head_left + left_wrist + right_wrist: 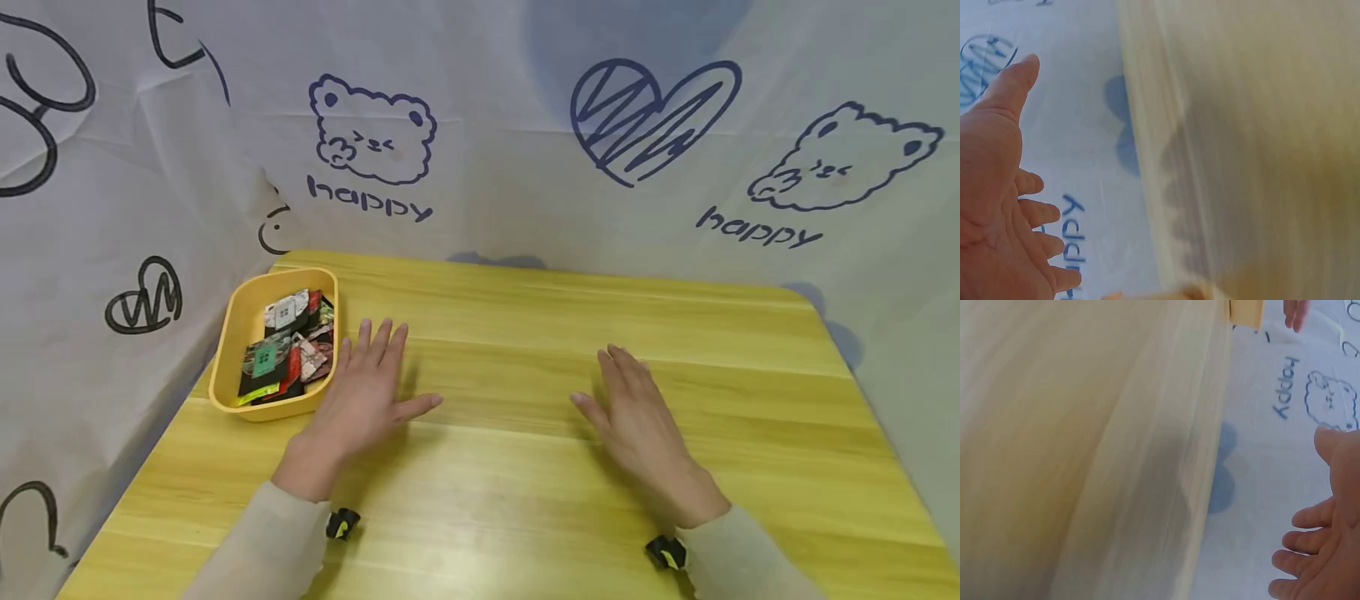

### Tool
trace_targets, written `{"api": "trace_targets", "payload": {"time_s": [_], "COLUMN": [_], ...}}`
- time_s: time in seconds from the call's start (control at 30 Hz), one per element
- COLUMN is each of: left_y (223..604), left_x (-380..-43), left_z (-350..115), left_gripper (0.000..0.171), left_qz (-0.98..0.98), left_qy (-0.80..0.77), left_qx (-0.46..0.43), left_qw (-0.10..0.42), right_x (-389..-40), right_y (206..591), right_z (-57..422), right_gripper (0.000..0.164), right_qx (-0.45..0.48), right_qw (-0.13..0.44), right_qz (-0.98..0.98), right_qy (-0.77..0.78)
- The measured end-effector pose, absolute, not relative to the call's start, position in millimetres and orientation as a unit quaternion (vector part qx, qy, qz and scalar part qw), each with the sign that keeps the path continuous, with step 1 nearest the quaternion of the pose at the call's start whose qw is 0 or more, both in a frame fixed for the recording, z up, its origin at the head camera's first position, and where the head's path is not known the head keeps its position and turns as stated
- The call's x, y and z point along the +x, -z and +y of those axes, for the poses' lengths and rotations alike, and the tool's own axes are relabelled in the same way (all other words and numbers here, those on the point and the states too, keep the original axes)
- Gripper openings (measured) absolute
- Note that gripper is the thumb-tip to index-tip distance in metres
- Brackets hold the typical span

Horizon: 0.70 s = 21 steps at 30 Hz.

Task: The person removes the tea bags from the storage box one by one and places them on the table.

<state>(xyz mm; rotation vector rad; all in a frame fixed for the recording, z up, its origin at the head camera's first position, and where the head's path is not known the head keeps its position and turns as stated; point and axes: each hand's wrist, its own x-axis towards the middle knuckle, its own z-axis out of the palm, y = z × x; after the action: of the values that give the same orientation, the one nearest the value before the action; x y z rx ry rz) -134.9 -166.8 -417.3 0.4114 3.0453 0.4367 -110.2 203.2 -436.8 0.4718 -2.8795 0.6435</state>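
Note:
My left hand (362, 400) is over the left half of the wooden table, palm down, with spread fingers and the thumb pointing right. Nothing is in it. Just beside it stands a yellow plastic bin (273, 412), whose right rim the hand overlaps in the head view. Several small printed packets (270, 367) in black, red, white and green lie inside. On the right, my right hand (637, 417) is held over the bare wood, fingers extended and thumb apart, holding nothing. Both wrist views show an empty palm, the left (991, 206) and the right (1341, 531).
The yellow wood-grain table (495, 500) has rounded far corners. White cloth (495, 150) with drawn bears, hearts and "happy" lettering hangs behind it and at both sides. A black wrist strap (342, 524) shows at the left cuff and another (665, 552) at the right.

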Motion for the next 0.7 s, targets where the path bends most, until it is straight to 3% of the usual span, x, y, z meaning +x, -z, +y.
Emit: {"api": "trace_targets", "payload": {"time_s": [0.43,0.7], "left_y": [397,394], "left_x": [-139,-137], "left_z": [-233,-273], "left_gripper": [0.110,0.110], "left_qz": [0.975,0.973], "left_qy": [-0.214,-0.227], "left_qx": [0.050,0.012], "left_qw": [-0.019,-0.030], "right_x": [-120,-125], "right_y": [427,423], "right_z": [136,90], "right_gripper": [0.069,0.068], "right_qx": [0.219,0.249], "right_qw": [0.081,0.038], "right_qz": [-0.930,-0.913], "right_qy": [-0.282,-0.322]}}
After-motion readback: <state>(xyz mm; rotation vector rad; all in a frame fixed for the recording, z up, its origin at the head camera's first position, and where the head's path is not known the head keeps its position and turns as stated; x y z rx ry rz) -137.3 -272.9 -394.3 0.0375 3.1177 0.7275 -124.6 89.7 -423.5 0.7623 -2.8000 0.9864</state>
